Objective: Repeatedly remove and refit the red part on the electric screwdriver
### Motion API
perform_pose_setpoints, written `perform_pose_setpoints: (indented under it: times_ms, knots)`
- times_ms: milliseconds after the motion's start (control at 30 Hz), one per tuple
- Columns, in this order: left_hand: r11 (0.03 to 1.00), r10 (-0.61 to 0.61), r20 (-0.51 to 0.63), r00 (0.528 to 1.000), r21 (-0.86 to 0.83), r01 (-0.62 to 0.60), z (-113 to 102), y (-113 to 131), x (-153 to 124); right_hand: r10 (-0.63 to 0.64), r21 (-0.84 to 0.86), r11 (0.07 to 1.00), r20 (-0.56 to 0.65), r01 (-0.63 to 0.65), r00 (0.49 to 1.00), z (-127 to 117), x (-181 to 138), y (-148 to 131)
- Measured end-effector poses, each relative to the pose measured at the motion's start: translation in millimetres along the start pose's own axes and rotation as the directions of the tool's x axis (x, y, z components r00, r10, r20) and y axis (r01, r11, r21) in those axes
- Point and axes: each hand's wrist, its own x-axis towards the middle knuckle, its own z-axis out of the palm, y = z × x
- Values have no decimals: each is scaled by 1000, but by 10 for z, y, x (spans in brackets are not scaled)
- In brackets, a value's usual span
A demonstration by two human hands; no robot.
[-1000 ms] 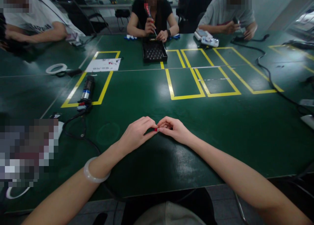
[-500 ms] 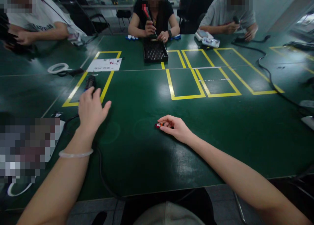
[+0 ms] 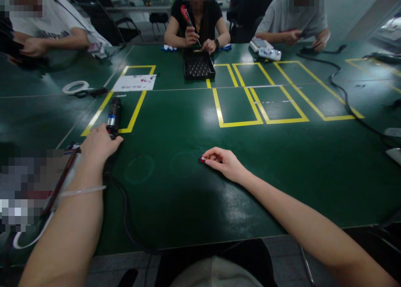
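My left hand (image 3: 98, 145) is closed round the near end of a black electric screwdriver (image 3: 113, 113) that lies on the green table (image 3: 188, 203) inside a yellow taped rectangle. Its black cable (image 3: 125, 212) trails toward me along the table. My right hand (image 3: 224, 163) rests near the table's middle and pinches a small red part (image 3: 203, 158) against the surface with its fingertips. A pale bangle sits on my left wrist.
A black tray (image 3: 198, 64) of small parts lies in front of the person opposite, who holds a screwdriver. Other people sit at the far left and far right. A white sheet (image 3: 134, 82), a white ring (image 3: 75, 87), yellow taped boxes (image 3: 260, 99) and a black cable (image 3: 344, 99) lie on the table.
My left hand left the red part, reached out to the left and closed on the screwdriver's near end. My right hand stayed in place with the red part.
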Motion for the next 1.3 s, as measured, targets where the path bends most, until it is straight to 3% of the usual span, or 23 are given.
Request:
perform_pose_setpoints:
  times_ms: [200,500,667,933,1100,1300]
  knots:
    - [995,96,-71,993,18,-95,14,251,-289,-56,-102,993,-27,53,998,-8,-5,-51]
    - [943,329,-101,939,-17,-332,10,913,-734,-107,-152,984,-96,92,990,-14,-3,-8]
    - [873,472,-102,876,-83,-480,78,1177,-985,-178,-247,957,-93,150,980,-18,-12,-4]
    - [694,675,-126,727,-228,-683,140,1488,-1409,-291,-339,907,-81,248,953,-27,-31,-22]
    - [601,743,-140,654,-292,-744,118,1595,-1594,-303,-401,878,-42,262,952,-22,-45,-46]
    - [547,783,-160,601,-282,-788,133,1604,-1660,-280,-451,857,0,249,960,-12,-58,-50]
